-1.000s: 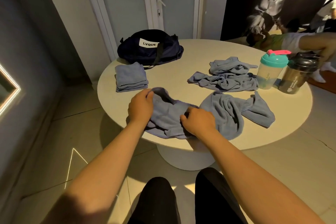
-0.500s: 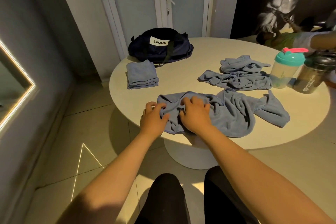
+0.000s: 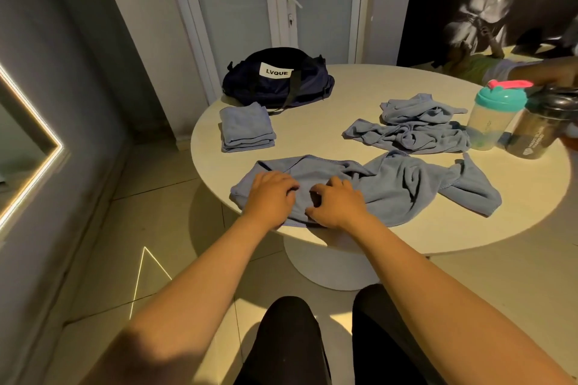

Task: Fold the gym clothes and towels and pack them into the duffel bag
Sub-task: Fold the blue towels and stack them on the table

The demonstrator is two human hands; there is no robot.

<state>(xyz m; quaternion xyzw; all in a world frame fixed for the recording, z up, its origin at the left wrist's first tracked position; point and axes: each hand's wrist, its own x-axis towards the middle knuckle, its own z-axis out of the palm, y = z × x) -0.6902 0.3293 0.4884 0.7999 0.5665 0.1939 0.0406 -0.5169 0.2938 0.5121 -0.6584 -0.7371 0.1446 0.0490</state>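
Note:
A light blue towel (image 3: pixel 275 166) lies partly spread at the near edge of the round white table (image 3: pixel 316 125). My left hand (image 3: pixel 270 197) and my right hand (image 3: pixel 336 205) sit close together on it, fingers curled into the cloth. A second blue cloth (image 3: pixel 419 187) lies rumpled against it on the right. One folded blue towel (image 3: pixel 247 128) sits at the table's left side. Behind that stands the navy duffel bag (image 3: pixel 250 84) with a white label; I cannot tell if it is zipped. Two more crumpled blue cloths (image 3: pixel 413 131) lie further back on the right.
A clear shaker bottle with a teal lid (image 3: pixel 494 116) and a dark bottle (image 3: pixel 538 131) stand at the table's right edge. Another person's hand (image 3: pixel 547 72) reaches to the dark bottle. A door is behind the table; tiled floor and a lit mirror are to the left.
Both hands came together at the middle of the towel. Its left part now lies flatter and spread out toward the left. The camera view shifted left.

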